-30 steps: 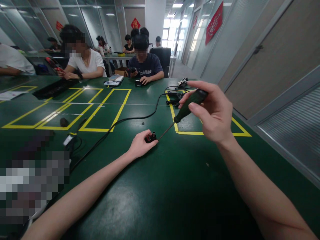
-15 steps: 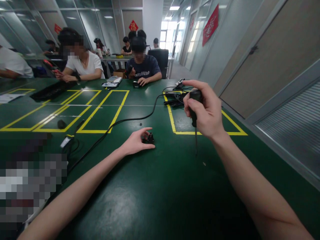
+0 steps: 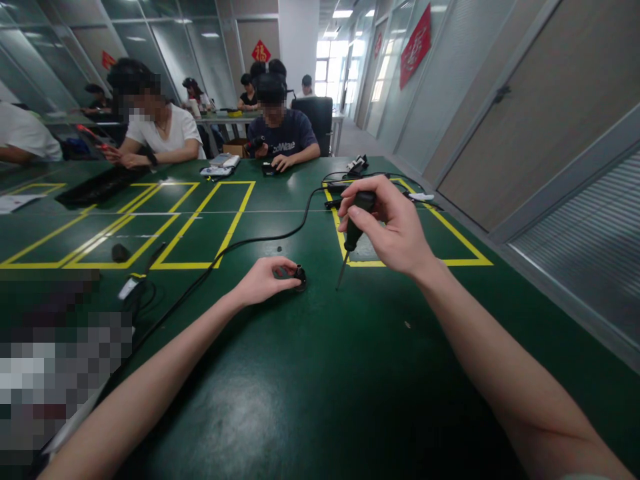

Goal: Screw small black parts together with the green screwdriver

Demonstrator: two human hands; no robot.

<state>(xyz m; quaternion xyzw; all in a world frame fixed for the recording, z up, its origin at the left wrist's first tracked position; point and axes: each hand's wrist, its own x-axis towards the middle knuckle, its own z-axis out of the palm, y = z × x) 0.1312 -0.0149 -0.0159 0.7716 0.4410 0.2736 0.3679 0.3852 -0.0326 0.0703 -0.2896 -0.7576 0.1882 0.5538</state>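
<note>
My left hand [image 3: 267,280] rests low over the green table [image 3: 240,373], its thumb and fingers closed round a small black part [image 3: 300,275] that stands on the surface. My right hand [image 3: 387,223] grips the dark handle of a screwdriver [image 3: 354,233] in the air. The thin shaft slants down and to the left, with its tip to the right of the black part and apart from it.
A black cable [image 3: 270,238] runs across the table beyond my left hand. Black items and a white connector [image 3: 357,165] lie behind my right hand. At the far left is a long black tray [image 3: 95,188]. Two people sit across the table, handling objects.
My right hand has moved left with the screwdriver, whose shaft now slants instead of pointing straight down. The fingers of my left hand have closed in on the black part.
</note>
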